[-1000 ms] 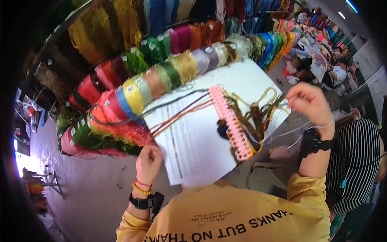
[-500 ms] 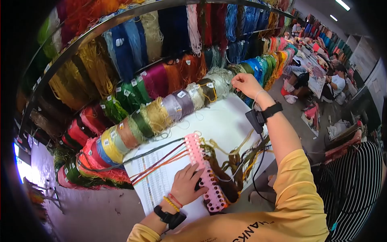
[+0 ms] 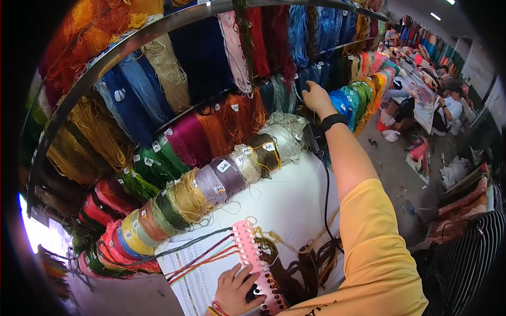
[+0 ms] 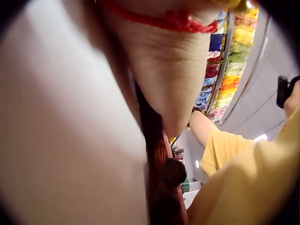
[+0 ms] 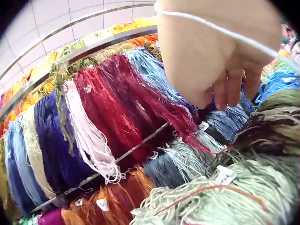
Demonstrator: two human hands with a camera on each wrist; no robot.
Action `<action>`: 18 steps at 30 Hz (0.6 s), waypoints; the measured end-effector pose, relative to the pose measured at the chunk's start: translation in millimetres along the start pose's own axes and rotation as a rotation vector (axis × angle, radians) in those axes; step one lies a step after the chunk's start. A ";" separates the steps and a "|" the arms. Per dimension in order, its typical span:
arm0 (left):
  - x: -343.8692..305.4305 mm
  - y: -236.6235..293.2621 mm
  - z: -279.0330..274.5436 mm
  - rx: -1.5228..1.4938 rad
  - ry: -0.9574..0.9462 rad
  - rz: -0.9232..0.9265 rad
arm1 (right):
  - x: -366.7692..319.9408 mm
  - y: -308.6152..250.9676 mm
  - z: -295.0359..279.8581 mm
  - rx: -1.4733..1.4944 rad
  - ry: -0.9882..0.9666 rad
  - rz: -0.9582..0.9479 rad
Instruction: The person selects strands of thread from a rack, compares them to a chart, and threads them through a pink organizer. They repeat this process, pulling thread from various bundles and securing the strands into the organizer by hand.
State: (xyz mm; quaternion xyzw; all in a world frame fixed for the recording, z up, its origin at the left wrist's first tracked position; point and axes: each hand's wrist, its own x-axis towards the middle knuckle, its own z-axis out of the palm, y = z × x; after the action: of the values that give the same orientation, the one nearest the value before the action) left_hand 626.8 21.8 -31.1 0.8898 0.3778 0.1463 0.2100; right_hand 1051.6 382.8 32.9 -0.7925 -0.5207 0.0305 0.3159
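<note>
My left hand (image 3: pixel 234 289) rests with spread fingers on a pink strip (image 3: pixel 247 245) with a row of holes down each edge. Threads in grey, maroon and orange (image 3: pixel 203 263) run from its left side, and brown and olive threads (image 3: pixel 308 263) hang at its right. Under the strip lies a white sheet with a printed chart (image 3: pixel 192 271). Farther up, my right hand (image 3: pixel 318 100) reaches to the rack, its fingertips by dark blue skeins (image 3: pixel 308 76). In the right wrist view its fingers (image 5: pixel 233 86) point down among blue and grey-green skeins (image 5: pixel 229 122).
A curved metal rail (image 3: pixel 153 34) arches over hanging skeins of many colours. Labelled yarn bundles (image 3: pixel 226 174) line a bar along the board's far edge. A black cable (image 3: pixel 327 195) trails from the right wrist. People sit at a table (image 3: pixel 421 113) at the far right.
My right hand has gone from the brown threads up and forward to the rack. The left hand has moved from the sheet's edge onto the pink strip. The view has shifted toward the rack.
</note>
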 end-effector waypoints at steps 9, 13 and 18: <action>6.1 3.2 -3.7 0.026 -0.011 -0.023 | -1.6 -29.6 30.2 0.194 -0.021 -0.249; 6.7 3.7 -4.4 0.028 -0.010 -0.025 | 4.0 -33.4 37.9 0.182 -0.012 -0.155; 7.8 4.2 -6.9 0.017 -0.035 -0.029 | 6.7 -23.9 29.4 0.220 0.178 0.096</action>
State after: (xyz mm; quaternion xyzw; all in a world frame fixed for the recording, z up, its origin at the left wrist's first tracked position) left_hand 631.7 26.7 -22.3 0.8884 0.3881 0.1244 0.2113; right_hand 1024.2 408.4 24.0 -0.7768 -0.4456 0.0322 0.4437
